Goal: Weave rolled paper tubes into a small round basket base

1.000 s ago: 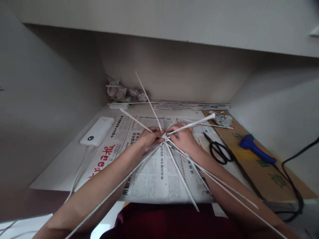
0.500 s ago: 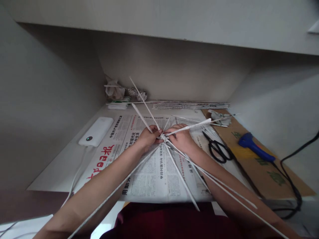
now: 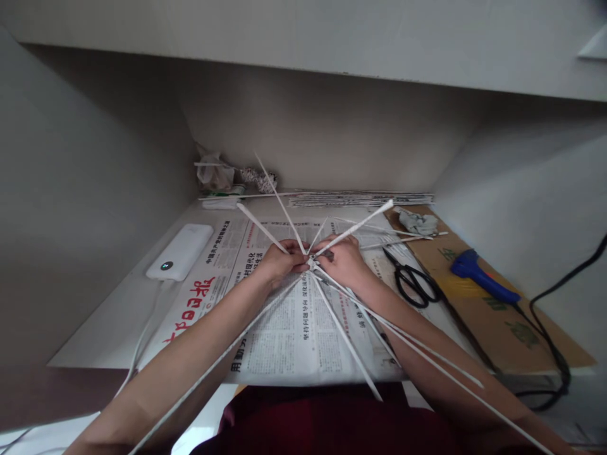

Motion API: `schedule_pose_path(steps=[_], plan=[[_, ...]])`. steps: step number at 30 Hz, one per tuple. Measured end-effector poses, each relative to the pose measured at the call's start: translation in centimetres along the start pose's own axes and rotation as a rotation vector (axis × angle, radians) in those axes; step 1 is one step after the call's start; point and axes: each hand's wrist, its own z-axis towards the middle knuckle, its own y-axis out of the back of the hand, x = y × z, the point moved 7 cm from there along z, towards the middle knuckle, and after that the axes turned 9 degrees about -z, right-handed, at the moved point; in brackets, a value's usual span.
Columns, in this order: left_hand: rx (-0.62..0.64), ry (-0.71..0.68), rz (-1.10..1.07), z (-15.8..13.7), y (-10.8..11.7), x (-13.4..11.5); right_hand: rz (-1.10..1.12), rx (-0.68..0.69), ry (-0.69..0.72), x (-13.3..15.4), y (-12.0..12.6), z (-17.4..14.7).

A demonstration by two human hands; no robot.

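Several thin white rolled-paper sticks (image 3: pixel 344 335) cross at a small knotted centre (image 3: pixel 313 261) and fan out in all directions. My left hand (image 3: pixel 283 262) pinches the crossing from the left, its thumb and fingers closed on the sticks. From the right, my right hand (image 3: pixel 342 259) grips the same crossing with bent fingers. One thick stick (image 3: pixel 363 226) rises to the right above that hand, another (image 3: pixel 260 227) slants up to the left. Long sticks run back over both forearms. A sheet of newspaper (image 3: pixel 284 341) lies under the hands.
Black scissors (image 3: pixel 412 284) lie right of my right forearm. A blue glue gun (image 3: pixel 484 278) rests on a cardboard sheet (image 3: pixel 469 316) beside crumpled paper (image 3: pixel 417 222). A white power bank (image 3: pixel 180 253) is at left. Bundled paper sticks (image 3: pixel 360 199) line the back wall.
The thick right stick has swung upward and now points more steeply. The thick left stick leans further left. Both hands stay at the crossing, my right fingers slightly shifted.
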Motion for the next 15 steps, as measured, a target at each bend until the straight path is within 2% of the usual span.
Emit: schedule_pose_path(steps=[3,8,13,15], plan=[[0.002,0.019,0.0,0.03,0.02,0.07,0.021,-0.023,-0.018,0.09,0.72,-0.02],[0.03,0.002,0.014,0.22,0.14,0.18,0.084,0.1,-0.024,0.02,0.57,-0.09],[0.077,-0.002,0.035,0.28,-0.13,0.35,0.05,0.08,-0.023,0.1,0.57,0.09],[0.092,-0.004,0.04,0.21,-0.38,0.35,0.107,0.087,-0.075,-0.18,0.3,0.14]])
